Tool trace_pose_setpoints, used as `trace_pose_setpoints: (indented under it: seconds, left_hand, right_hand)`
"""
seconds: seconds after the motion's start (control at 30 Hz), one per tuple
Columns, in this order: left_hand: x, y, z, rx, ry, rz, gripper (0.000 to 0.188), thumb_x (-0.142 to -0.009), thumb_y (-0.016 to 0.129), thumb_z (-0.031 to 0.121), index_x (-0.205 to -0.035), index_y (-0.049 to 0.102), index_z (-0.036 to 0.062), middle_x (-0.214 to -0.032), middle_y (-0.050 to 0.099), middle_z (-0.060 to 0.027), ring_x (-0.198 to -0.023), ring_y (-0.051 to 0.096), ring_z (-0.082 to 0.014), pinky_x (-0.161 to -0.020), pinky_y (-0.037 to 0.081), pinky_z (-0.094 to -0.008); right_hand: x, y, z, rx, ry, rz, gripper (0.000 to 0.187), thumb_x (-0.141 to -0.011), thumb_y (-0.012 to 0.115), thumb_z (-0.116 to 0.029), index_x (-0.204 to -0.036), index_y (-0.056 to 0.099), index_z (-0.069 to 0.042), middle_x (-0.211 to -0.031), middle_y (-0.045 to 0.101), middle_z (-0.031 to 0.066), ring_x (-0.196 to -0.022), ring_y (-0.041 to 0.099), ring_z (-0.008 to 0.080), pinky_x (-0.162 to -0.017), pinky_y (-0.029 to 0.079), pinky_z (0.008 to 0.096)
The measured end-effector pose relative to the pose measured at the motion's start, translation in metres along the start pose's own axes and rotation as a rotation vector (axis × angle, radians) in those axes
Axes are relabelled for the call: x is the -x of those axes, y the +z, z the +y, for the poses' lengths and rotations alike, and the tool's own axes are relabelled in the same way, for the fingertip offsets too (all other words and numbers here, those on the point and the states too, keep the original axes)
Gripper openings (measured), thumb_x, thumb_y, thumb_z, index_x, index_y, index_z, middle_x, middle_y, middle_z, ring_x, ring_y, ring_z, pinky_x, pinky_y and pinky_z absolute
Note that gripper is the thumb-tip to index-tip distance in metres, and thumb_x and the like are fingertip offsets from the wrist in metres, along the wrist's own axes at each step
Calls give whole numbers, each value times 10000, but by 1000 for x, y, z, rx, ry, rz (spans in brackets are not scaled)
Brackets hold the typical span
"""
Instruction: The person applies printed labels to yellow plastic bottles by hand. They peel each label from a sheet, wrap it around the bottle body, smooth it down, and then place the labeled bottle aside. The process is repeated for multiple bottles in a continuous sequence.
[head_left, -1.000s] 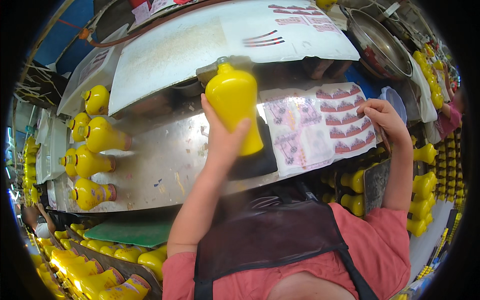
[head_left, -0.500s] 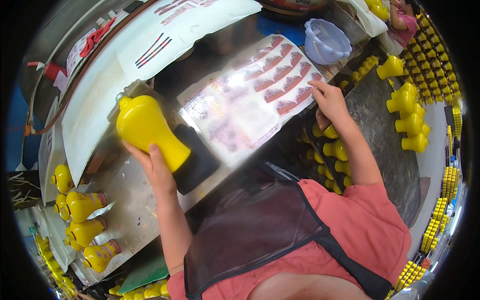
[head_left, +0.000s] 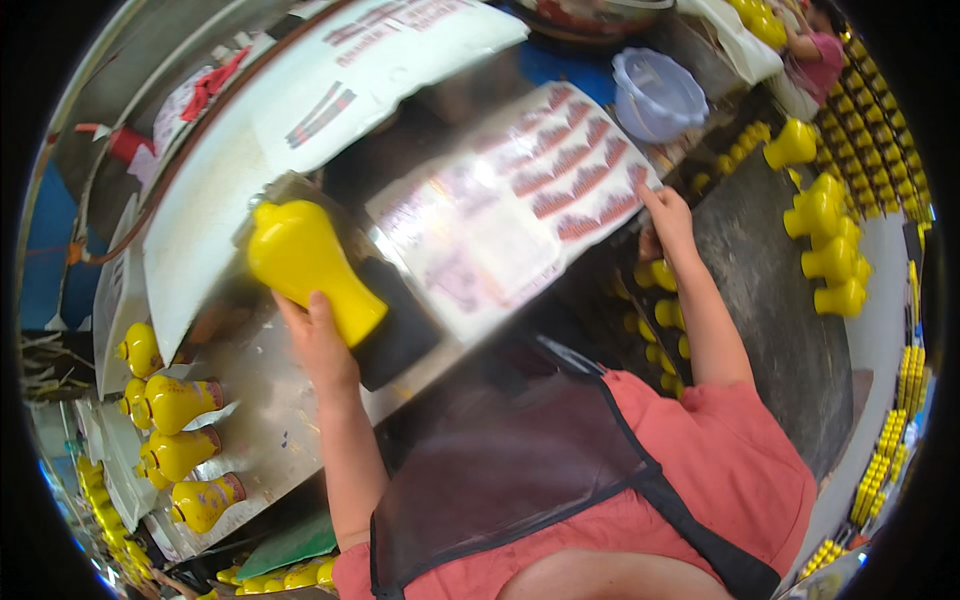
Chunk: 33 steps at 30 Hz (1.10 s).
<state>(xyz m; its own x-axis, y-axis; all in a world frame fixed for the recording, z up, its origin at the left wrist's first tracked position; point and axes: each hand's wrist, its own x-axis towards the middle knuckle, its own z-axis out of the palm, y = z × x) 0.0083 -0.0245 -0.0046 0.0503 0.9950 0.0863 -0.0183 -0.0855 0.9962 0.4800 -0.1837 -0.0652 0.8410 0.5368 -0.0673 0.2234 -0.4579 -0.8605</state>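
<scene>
My left hand (head_left: pixel 318 345) is wrapped round the lower part of a glossy yellow vase (head_left: pixel 305 260). The vase lies tilted, its narrow neck toward the upper left, over a dark pad on the bench. My right hand (head_left: pixel 668 222) is at the right edge of a wet-looking sheet of decals (head_left: pixel 490 250), its finger and thumb close together by an end decal (head_left: pixel 638 180) of dark red and purple pattern. Blur hides whether they grip it. A brownish shape shows under that palm; I cannot tell if it is shaded fingers or something held.
A pale blue basin (head_left: pixel 655 95) stands beyond the sheet. Patterned yellow vases (head_left: pixel 180 405) lie at the left, plain ones (head_left: pixel 835 255) stand at the right. A white board (head_left: pixel 220 180) with decal strips slopes at the back left. A person (head_left: pixel 815 55) is at the far right.
The view has shifted slightly, so everything sits a little lower and to the right. My right hand has moved slightly outward along the sheet's edge. The left hand keeps hold of the vase.
</scene>
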Motion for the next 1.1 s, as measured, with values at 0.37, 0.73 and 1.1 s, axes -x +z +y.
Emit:
trace_pose_setpoints:
  seconds: [0.37, 0.73, 1.1]
  left_hand:
    - [2, -2, 13, 69, -12, -56, 909, -917, 562, 94, -1651, 28, 59, -1634, 259, -182, -1504, 287, -305, -1230, 226, -387]
    - [3, 4, 3, -76, 40, 114, 883, -874, 659, 104, -1617, 184, 61, -1561, 386, -224, -1411, 439, -328, -1175, 354, -392]
    - [34, 17, 82, -257, 365, -515, 749, -770, 852, 142, -1441, 539, 36, -1388, 599, -118, -1219, 576, -227, -1066, 444, -359]
  right_hand:
    - [-18, 2, 14, -487, 352, -177, 357, -970, 697, -276, -724, 510, -97, -505, 451, 20, -316, 371, 177, -326, 220, 351]
    - [38, -6, -75, -250, -63, -165, 181, -934, 719, -145, -847, 704, 13, -617, 579, -25, -472, 503, 67, -445, 351, 250]
    - [173, 66, -264, -480, -211, -1068, 115, -898, 728, -49, -992, 689, 3, -825, 687, 33, -562, 569, 47, -502, 432, 200]
